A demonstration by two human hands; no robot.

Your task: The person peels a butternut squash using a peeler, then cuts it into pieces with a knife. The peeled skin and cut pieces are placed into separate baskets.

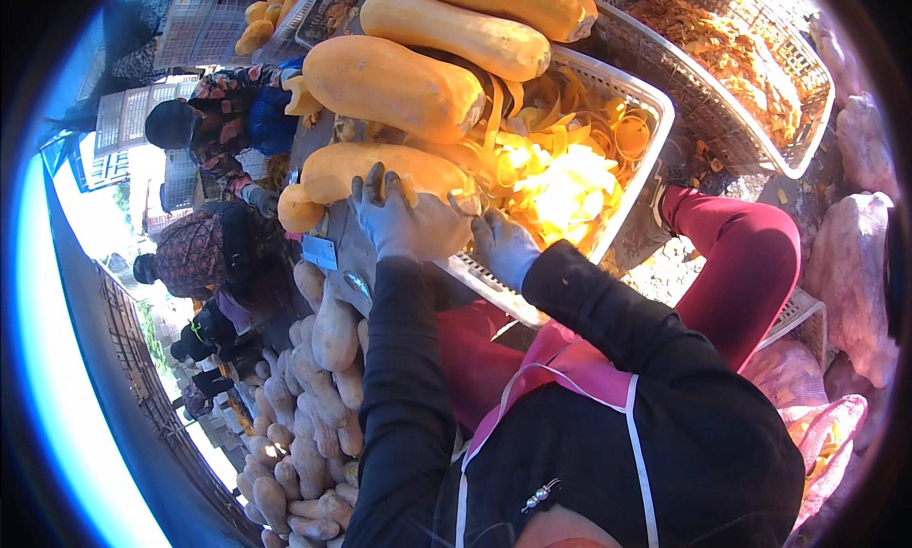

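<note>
My left hand (385, 216), in a grey glove, grips a long squash with its fingers curled over the top. The squash's near end (443, 229) is tan, and an orange squash body (332, 171) stretches left behind my fingers; I cannot tell whether both are one squash. My right hand (506, 248), also gloved, is closed beside the tan end. A small thing seems to stick out at its fingertips, too unclear to name. Just beyond, a white crate (655, 106) holds orange peel strips (546, 182), brightly sunlit in the middle.
Several peeled orange squashes (389, 85) lie across the crate's far left. Another crate (684, 59) of shavings stands at far right, near pink sacks (860, 282). Unpeeled tan squashes (313, 387) are heaped at lower left. Co-workers (223, 130) sit at left.
</note>
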